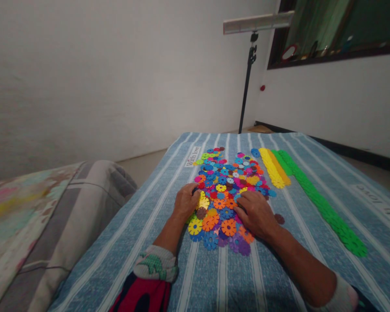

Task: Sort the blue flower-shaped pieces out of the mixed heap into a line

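A spread heap of notched plastic discs [228, 227] in many colours lies on the striped cloth. At the heap's left edge, my left hand [186, 201] is closed, its thumb against a few yellow discs [204, 202] that look pinched in it. On the right side of the heap, my right hand [256, 213] rests with its fingers curled in among orange and blue discs. Its fingertips are partly hidden, and I cannot make out what they hold. A brown disc [279, 219] lies just beyond its wrist.
A long overlapping row of green discs [325, 203] runs down the right side of the blue striped cloth [143, 242]. Shorter yellow rows [272, 169] lie beside it. A black stand [246, 86] rises behind the table. A covered surface [94, 208] stands at left.
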`<state>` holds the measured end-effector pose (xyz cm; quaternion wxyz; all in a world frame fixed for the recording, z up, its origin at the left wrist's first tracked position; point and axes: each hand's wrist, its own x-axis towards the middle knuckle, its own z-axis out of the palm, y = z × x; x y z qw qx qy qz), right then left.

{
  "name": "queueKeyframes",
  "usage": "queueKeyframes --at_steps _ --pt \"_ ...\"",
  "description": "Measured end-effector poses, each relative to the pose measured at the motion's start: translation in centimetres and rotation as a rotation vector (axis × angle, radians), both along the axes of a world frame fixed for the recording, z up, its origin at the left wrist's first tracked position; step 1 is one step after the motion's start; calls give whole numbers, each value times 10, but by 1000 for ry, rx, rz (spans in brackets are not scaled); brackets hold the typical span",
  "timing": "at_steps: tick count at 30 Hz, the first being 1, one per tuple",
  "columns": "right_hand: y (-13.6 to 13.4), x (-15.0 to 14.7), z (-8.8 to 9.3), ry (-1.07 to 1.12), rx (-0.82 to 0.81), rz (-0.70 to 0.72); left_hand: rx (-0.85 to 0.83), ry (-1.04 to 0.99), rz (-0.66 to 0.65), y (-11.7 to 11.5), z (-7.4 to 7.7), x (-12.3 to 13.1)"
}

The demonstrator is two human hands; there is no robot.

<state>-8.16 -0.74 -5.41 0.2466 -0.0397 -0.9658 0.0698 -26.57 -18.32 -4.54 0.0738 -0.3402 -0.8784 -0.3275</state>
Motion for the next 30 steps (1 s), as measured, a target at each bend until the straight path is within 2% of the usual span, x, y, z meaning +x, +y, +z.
queueKeyframes --at_steps 5,9,13,18,22,26,30 --pt "-18 5 12 67 -90 220 13 -1 -37 0 1 4" --pt "-32 8 19 -11 -80 355 17 -7 -47 0 0 4" --pt "-28 6 14 -87 -37 290 -54 -10 -115 1 1 7" --pt "-20 4 6 -49 -22 182 -124 4 -169 0 0 8" --pt "-33 6 5 -15 -12 286 -118 14 -166 0 -4 5" --pt "-47 7 9 -124 17 400 -94 19 -180 0 -7 1" --pt "-43 6 9 -118 -9 350 -54 4 -168 0 -9 -1"
